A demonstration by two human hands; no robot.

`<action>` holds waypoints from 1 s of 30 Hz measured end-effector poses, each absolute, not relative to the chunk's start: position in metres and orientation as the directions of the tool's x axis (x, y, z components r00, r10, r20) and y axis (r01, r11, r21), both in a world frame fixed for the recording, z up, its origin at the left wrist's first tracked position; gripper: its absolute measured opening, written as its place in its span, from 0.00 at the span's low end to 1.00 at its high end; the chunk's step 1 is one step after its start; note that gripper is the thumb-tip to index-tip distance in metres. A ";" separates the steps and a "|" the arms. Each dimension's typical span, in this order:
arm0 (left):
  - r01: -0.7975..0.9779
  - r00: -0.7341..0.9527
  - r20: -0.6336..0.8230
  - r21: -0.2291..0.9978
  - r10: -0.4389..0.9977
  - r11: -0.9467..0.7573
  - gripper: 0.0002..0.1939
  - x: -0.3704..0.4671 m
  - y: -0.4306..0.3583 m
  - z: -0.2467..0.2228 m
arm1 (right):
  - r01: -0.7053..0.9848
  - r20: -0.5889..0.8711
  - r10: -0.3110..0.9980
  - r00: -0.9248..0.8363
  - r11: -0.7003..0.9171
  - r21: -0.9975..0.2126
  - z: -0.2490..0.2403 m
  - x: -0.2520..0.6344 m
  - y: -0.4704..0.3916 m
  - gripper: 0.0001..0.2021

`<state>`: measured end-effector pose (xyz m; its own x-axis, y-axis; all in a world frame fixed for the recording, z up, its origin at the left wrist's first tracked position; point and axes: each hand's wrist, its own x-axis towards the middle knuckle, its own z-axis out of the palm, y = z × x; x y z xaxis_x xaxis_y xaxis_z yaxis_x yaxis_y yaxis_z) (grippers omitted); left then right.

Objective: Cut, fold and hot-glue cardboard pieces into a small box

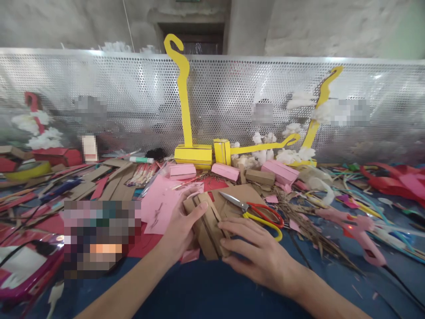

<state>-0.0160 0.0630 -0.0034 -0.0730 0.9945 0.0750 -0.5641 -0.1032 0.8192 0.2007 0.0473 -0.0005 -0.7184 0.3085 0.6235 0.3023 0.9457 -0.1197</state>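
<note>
Between my hands is a small brown cardboard box (pixel 207 230) with dark lines along its folds, tilted above the blue table. My left hand (pixel 186 217) grips its left side, thumb on top. The fingers of my right hand (pixel 252 248) press against its right side. Just beyond lie scissors (pixel 247 207) with one red and one yellow handle, on a flat piece of brown cardboard (pixel 239 195). Pink paper sheets (pixel 159 199) lie left of the box. Small pink boxes (pixel 182 171) and another brown cardboard box (pixel 260 177) sit behind.
A pink glue gun (pixel 357 230) with a lit red light lies at right, its cord running to the front. Yellow hook-topped paper pieces (pixel 184 97) stand against the perforated metal panel (pixel 232 88). Cardboard strips (pixel 116 179) and red ribbon (pixel 392 177) clutter the sides.
</note>
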 end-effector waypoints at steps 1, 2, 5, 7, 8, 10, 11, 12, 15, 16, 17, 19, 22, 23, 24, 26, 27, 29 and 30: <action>-0.555 -0.089 0.077 0.824 0.993 -0.114 0.31 -0.016 0.063 -0.003 | 0.307 0.617 0.337 -0.711 0.939 -0.158 0.000 0.200 0.046 0.09; -0.546 -0.103 0.081 0.828 0.991 -0.125 0.30 -0.016 0.062 -0.002 | 0.321 0.611 0.386 -0.691 0.921 -0.219 0.000 0.199 0.044 0.09; -0.539 -0.113 0.093 0.831 0.989 -0.140 0.29 -0.015 0.059 0.002 | 0.396 0.548 0.627 -0.554 0.777 -0.489 -0.005 0.192 0.039 0.20; -0.546 -0.089 0.100 0.827 0.991 -0.132 0.30 -0.014 0.056 0.004 | 0.402 0.456 0.757 -0.469 0.642 -0.653 -0.010 0.186 0.037 0.30; -0.548 -0.077 0.104 0.826 0.992 -0.130 0.29 -0.015 0.055 0.004 | 0.384 0.421 0.790 -0.445 0.593 -0.708 -0.013 0.184 0.038 0.31; -0.540 -0.059 0.128 0.830 0.990 -0.139 0.28 -0.016 0.055 0.004 | 0.334 0.403 0.813 -0.420 0.551 -0.765 -0.017 0.181 0.040 0.26; -0.529 -0.058 0.144 0.835 0.988 -0.153 0.26 -0.017 0.056 0.002 | 0.316 0.415 0.814 -0.406 0.551 -0.772 -0.018 0.180 0.041 0.20; -0.516 -0.063 0.160 0.840 0.985 -0.169 0.25 -0.018 0.057 0.000 | 0.308 0.431 0.814 -0.390 0.557 -0.772 -0.018 0.181 0.043 0.14; -0.476 -0.059 0.167 0.862 0.984 -0.175 0.23 -0.022 0.062 -0.005 | 0.345 0.456 0.828 -0.327 0.553 -0.758 -0.015 0.183 0.047 0.06; -0.459 -0.046 0.156 0.874 0.987 -0.160 0.24 -0.023 0.064 -0.006 | 0.369 0.456 0.839 -0.299 0.542 -0.755 -0.014 0.185 0.049 0.06; -0.427 -0.032 0.149 0.892 0.988 -0.148 0.24 -0.025 0.065 -0.005 | 0.387 0.452 0.849 -0.273 0.527 -0.757 -0.012 0.186 0.050 0.06; -0.288 -0.015 0.173 0.942 0.985 -0.170 0.24 -0.030 0.066 -0.002 | 0.389 0.445 0.865 -0.232 0.502 -0.773 -0.011 0.189 0.053 0.07; 0.117 0.008 0.339 0.934 0.941 -0.337 0.18 -0.042 0.069 0.008 | 0.306 0.461 0.864 -0.201 0.502 -0.809 -0.011 0.193 0.057 0.12; 0.217 0.033 0.382 0.899 0.924 -0.380 0.17 -0.046 0.070 0.011 | 0.278 0.476 0.859 -0.188 0.512 -0.813 -0.012 0.194 0.058 0.14; 0.281 0.054 0.409 0.870 0.911 -0.406 0.16 -0.049 0.072 0.013 | 0.261 0.493 0.852 -0.175 0.523 -0.811 -0.012 0.196 0.059 0.16; 0.293 0.096 0.418 0.856 0.903 -0.427 0.14 -0.054 0.073 0.016 | 0.248 0.523 0.838 -0.156 0.546 -0.800 -0.012 0.198 0.058 0.18; 0.254 0.115 0.407 0.870 0.906 -0.423 0.13 -0.055 0.073 0.017 | 0.248 0.538 0.829 -0.150 0.559 -0.792 -0.011 0.199 0.057 0.19; 0.133 0.137 0.368 0.913 0.919 -0.386 0.12 -0.053 0.071 0.017 | 0.269 0.570 0.806 -0.159 0.591 -0.761 -0.008 0.201 0.056 0.19; 0.068 0.135 0.345 0.932 0.929 -0.356 0.13 -0.052 0.070 0.018 | 0.291 0.587 0.792 -0.167 0.609 -0.738 -0.006 0.202 0.055 0.19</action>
<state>-0.0520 0.0697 0.0175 0.1355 0.9289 0.3447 0.0684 -0.3559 0.9320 0.2017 0.0552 -0.0065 -0.1671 0.7918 0.5875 0.2910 0.6089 -0.7380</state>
